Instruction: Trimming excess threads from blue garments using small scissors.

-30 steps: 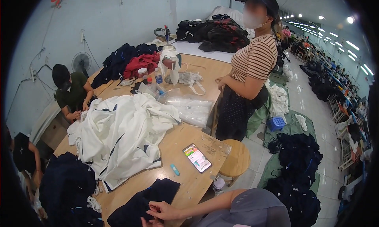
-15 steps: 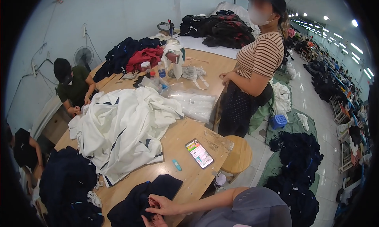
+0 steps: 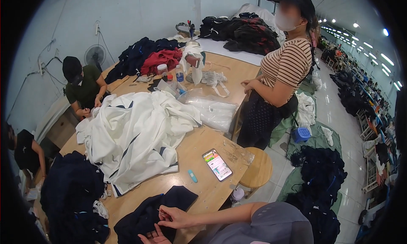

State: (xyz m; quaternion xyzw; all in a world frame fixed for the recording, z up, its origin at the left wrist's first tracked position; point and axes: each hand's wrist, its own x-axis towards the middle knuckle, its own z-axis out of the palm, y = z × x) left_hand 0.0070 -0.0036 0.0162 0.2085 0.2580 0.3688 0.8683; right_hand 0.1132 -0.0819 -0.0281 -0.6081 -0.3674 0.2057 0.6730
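Cloth (image 3: 144,214), dark navy and loosely spread, lies at the lower middle of the frame, on the near end of the wooden counter (image 3: 212,138). We have our right hand (image 3: 174,217) over it, thumb and forefinger drawn together in a pinching grip; whether they close on a thread, a small tool or a fold, we cannot tell. Our left hand (image 3: 155,236), at the lower edge, has its palm turned up and its fingers loosely apart, with nothing visibly grasped.

We judge the work on this piece to be partway along: it is laid out under our hands but neither folded nor set aside. How much is finished on it we cannot read, nor whether the dark heap (image 3: 72,189) at lower left is done or waiting.

The cloth's long axis runs aslant, from lower left toward upper right, its broad, squared end pointing up and right, below the phone (image 3: 217,164).
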